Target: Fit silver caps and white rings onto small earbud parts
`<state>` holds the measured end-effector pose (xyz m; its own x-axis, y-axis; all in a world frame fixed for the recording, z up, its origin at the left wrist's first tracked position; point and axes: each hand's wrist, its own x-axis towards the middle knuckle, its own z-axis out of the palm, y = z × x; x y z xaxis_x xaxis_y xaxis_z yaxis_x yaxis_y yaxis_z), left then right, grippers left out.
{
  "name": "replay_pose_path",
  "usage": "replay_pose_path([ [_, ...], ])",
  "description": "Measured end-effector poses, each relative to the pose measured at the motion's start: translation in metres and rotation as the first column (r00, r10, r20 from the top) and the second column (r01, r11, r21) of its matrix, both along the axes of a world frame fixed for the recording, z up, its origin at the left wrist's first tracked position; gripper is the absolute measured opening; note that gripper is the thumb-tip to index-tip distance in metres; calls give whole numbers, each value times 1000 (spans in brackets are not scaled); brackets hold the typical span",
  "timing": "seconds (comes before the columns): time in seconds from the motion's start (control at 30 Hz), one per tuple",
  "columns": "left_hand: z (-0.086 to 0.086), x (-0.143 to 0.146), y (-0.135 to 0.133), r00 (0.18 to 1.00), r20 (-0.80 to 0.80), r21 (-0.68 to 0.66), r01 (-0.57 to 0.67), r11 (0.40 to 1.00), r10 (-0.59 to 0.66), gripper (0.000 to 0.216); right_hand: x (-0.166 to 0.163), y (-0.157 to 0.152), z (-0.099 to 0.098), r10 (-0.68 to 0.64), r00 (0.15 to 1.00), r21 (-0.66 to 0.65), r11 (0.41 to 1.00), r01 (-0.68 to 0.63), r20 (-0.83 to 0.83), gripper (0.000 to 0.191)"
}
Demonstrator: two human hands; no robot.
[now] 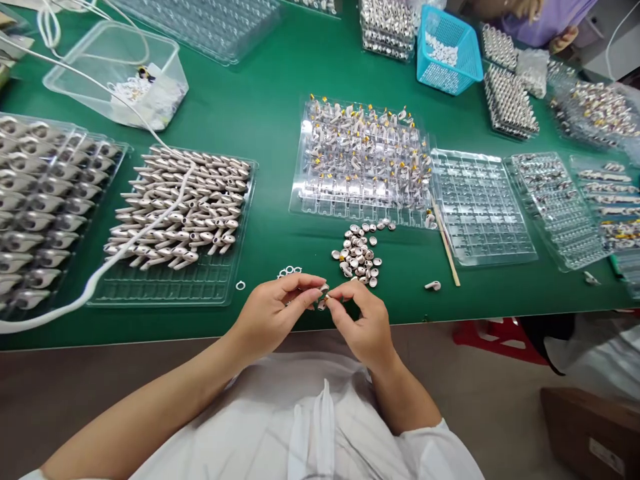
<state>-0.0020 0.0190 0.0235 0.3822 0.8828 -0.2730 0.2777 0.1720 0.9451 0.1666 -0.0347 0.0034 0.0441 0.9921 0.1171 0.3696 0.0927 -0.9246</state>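
Near the table's front edge, my left hand (280, 301) pinches a small beige earbud part (324, 289) between thumb and forefinger. Facing it, my right hand (361, 321) is closed on a second tiny earbud piece (323, 304) with an orange spot; the fingertips hide much of both pieces. My two hands almost touch. Just beyond them lies a loose pile of small round beige earbud caps (359, 253). Several white rings (290, 271) lie by my left fingers, and one more white ring (241, 285) sits apart to the left.
A clear tray of earbud parts with orange tabs (365, 153) stands behind the pile. To the left is a tray of beige stems (175, 207), crossed by a white cable (135, 243). A wooden stick (447, 247) and a single earbud (433, 285) lie right. Another person's hand (565, 40) shows far right.
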Motion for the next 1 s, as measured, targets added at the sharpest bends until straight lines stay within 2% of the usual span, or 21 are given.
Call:
replay_pose_path([
  [0.07, -1, 2, 0, 999, 34, -42, -8, 999, 10, 23, 0, 0, 3, -8, 981, -146, 989, -21, -192, 5],
  [0.13, -2, 3, 0, 998, 58, -81, -15, 997, 20, 23, 1, -1, 4, -24, 945, -229, 972, -55, -328, 8],
  [0.23, -4, 3, -1, 997, 82, -134, 6, 991, 5, 25, 4, 0, 4, -63, 919, -273, 961, -50, -390, 10],
  [0.43, -5, 1, -1, 995, 101, -193, 46, 980, -27, 26, 6, 0, 2, -128, 907, -311, 950, -4, -402, 12],
  [0.57, -4, 3, -1, 992, 123, -175, 35, 984, -14, 27, 6, -3, 4, -87, 928, -305, 952, -30, -363, 13],
  [0.67, -4, 4, -3, 994, 106, -147, 37, 988, -21, 27, 8, -3, 7, -50, 964, -279, 960, -25, -259, 12],
  [0.8, -7, 4, -6, 998, 37, -44, 45, 998, -44, 26, 11, -2, 11, -9, 989, -236, 971, -27, -148, 9],
  [1.0, -13, 3, -8, 994, -38, 140, 104, 985, -100, 22, 15, 3, 15, 11, 990, -307, 950, -54, -139, 8],
])
